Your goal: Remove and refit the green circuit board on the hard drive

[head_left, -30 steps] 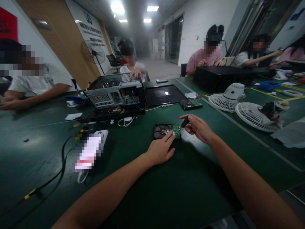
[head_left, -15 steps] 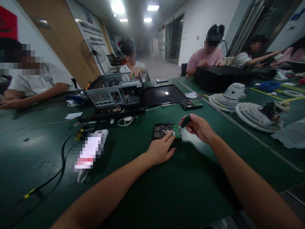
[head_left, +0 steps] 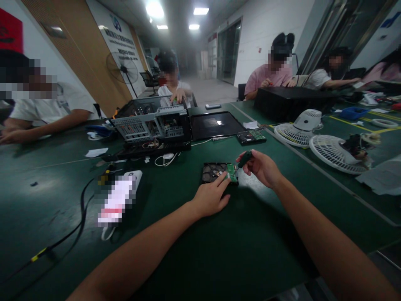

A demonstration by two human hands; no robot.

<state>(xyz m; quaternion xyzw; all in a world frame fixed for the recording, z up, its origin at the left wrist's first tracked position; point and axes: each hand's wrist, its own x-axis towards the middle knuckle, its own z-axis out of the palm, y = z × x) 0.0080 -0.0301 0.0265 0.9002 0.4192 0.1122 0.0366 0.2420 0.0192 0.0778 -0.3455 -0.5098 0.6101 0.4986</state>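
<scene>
A black hard drive (head_left: 216,171) with a green circuit board lies on the green table mat (head_left: 194,251) in front of me. My left hand (head_left: 211,196) rests at its near edge, its fingers pressing on the drive and the board. My right hand (head_left: 261,168) hovers just right of the drive, its fingers closed round a green-handled screwdriver (head_left: 244,159) whose tip points down at the circuit board.
An open computer case (head_left: 153,125) and a dark side panel (head_left: 216,124) stand behind the drive, with a second hard drive (head_left: 251,136) to the right. Two white fan parts (head_left: 313,133) lie further right. A cable (head_left: 72,230) and a blurred white object (head_left: 117,198) lie left. Several people sit around the table.
My right hand has lifted slightly with the screwdriver and turned it a little. My left hand and the drive have stayed in place.
</scene>
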